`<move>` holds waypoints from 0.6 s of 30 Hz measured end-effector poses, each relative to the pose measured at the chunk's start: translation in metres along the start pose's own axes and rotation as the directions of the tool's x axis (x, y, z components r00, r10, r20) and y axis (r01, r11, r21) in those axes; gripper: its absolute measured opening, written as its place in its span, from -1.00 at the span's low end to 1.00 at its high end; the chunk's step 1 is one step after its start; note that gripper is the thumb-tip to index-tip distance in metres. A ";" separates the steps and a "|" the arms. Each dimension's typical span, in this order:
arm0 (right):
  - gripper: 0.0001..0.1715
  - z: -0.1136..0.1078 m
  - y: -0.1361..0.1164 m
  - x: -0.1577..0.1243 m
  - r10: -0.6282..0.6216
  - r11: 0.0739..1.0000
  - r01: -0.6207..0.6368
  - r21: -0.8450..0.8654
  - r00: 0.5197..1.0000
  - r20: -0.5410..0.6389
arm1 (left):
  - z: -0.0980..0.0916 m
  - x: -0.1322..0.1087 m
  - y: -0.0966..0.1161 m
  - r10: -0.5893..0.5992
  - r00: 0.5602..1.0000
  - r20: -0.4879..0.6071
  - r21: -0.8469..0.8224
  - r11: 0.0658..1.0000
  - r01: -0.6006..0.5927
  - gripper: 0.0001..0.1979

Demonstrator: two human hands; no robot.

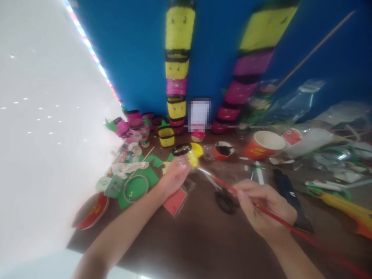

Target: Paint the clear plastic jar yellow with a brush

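Observation:
My right hand (264,201) is closed around the red handle of a paintbrush (221,181), whose tip points up and left. The brush tip meets yellow paint beside my left hand (176,174). My left hand is closed on a small cup-like piece with a black rim (182,149) and yellow on its side; blur and the fingers hide much of it. Right behind it is a yellow round container (197,149). Scissors with black handles (225,201) lie under the brush. A red card in a clear sleeve (174,201) is below my left wrist.
Yellow and magenta painted cups stand stacked (176,83) against the blue wall. Paper cups (266,144), plastic bottles (299,102) and a black pouch (290,197) are on the right. Green sheets, a tape roll (136,188) and a red bowl (94,212) lie left.

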State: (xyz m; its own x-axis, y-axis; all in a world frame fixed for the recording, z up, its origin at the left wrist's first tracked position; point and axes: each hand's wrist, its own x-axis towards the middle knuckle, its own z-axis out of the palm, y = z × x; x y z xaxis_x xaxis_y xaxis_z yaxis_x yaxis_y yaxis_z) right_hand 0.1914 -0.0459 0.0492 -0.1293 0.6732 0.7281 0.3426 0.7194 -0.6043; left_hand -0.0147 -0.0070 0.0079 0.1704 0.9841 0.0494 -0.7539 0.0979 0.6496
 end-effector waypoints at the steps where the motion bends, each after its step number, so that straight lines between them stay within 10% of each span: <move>1: -0.80 0.000 0.000 0.000 0.000 1.000 -0.001 -0.017 1.000 -0.010 | 0.000 0.000 0.000 -0.001 1.000 0.003 -0.001 1.000 0.001 -0.65; 18: -0.81 -0.001 -0.004 0.001 -0.005 0.995 0.000 -0.105 0.999 -0.045 | -0.001 0.000 0.000 -0.049 0.999 -0.016 -0.005 0.999 0.049 -0.62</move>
State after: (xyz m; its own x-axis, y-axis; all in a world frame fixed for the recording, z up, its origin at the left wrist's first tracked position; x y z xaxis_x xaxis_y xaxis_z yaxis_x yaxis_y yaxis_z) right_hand 0.1908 -0.0486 0.0524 -0.0887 0.6613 0.7448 0.4380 0.6975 -0.5671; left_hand -0.0154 -0.0068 0.0069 0.1970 0.9804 0.0056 -0.7479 0.1466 0.6474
